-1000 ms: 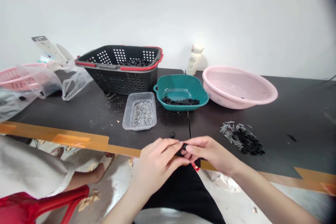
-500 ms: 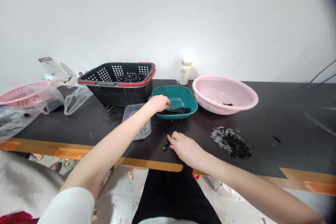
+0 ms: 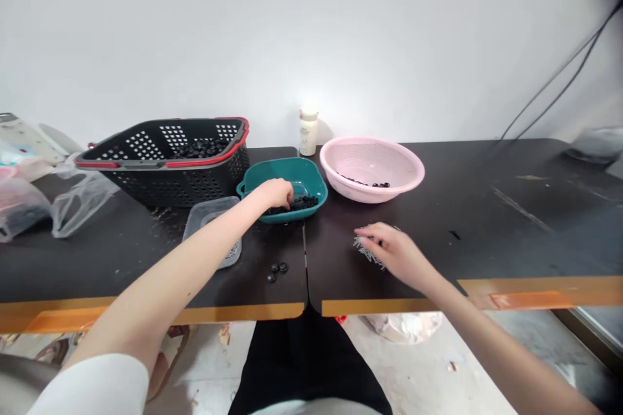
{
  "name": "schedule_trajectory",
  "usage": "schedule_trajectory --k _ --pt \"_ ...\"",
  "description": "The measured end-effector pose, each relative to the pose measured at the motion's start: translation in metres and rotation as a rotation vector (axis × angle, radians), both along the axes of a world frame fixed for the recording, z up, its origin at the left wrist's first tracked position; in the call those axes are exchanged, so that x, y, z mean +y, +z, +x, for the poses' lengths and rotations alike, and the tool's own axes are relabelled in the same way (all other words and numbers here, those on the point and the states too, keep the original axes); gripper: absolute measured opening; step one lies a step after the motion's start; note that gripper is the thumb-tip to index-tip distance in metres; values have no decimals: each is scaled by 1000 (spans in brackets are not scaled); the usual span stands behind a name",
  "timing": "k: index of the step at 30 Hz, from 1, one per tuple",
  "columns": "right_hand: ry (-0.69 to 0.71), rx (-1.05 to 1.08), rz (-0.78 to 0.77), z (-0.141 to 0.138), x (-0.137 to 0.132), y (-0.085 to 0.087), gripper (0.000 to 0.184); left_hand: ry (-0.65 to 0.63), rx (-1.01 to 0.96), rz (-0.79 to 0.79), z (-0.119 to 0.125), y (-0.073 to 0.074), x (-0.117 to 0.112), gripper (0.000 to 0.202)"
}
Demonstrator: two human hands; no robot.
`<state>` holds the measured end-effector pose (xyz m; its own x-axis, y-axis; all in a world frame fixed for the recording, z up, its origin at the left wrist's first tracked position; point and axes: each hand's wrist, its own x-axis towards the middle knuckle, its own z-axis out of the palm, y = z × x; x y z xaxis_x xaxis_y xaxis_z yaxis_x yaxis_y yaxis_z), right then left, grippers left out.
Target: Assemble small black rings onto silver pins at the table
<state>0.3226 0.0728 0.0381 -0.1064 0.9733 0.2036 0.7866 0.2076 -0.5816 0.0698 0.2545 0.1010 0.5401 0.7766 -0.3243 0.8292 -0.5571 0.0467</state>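
My left hand (image 3: 275,194) reaches into the teal bowl (image 3: 311,174), fingers curled down onto the small black parts (image 3: 302,202) in it; what the fingers hold is hidden. My right hand (image 3: 392,250) rests on the pile of small metal pins (image 3: 366,250) on the black table (image 3: 487,220), fingers bent over them. Three loose black parts (image 3: 276,270) lie near the table's front edge between my arms. A clear tub of metal pins (image 3: 214,220) sits partly under my left forearm.
A black basket with red handles (image 3: 165,159) holding black parts stands at the back left. A pink colander (image 3: 372,168) with a few black parts is right of the teal bowl. A white bottle (image 3: 308,132) stands by the wall. Plastic bags (image 3: 58,198) lie far left.
My hands parted from in front of me. The left went into the teal bowl; the right moved from the loose black parts rightward onto the pin pile. The view turned right.
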Motion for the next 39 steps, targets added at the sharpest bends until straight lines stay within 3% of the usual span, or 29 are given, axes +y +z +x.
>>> schedule_trajectory --k 2,5,8,10,13,17,19,22,24,26,29,32,39 --pt "-126 -14 4 25 12 -3 25 14 -61 72 -2 5 -4 18" --pt "-204 -32 -52 43 34 -5 20 29 -213 188 -9 20 -20 14" --pt "-153 -40 -156 41 56 -6 11 10 -385 253 -21 33 -56 17" --pt "-85 -46 -224 36 67 -5 3 14 -523 236 -30 32 -90 22" --pt "-11 -39 -300 30 77 -2 13 148 -1044 -48 -39 9 -144 16" --pt "-6 67 -284 19 72 6 16 424 -1532 -380 -42 -42 -190 23" --pt "4 169 -249 2 60 10 12 522 -1695 -433 -41 -64 -198 22" --pt "117 337 -252 -42 35 13 27 591 -1817 -395 -40 -85 -200 16" --pt "204 474 -274 -74 21 12 31 617 -1851 -338 -40 -91 -200 17" --pt "280 754 -314 -101 14 11 27 640 -1888 -286 -42 -92 -201 20" --pt "356 971 -313 -125 12 8 17 662 -1928 -226 -44 -92 -203 23" --pt "419 948 -266 -131 11 6 11 670 -1949 -194 -43 -93 -204 23" --pt "551 716 -30 -127 0 2 18 640 -1925 -7 -41 -97 -204 24"
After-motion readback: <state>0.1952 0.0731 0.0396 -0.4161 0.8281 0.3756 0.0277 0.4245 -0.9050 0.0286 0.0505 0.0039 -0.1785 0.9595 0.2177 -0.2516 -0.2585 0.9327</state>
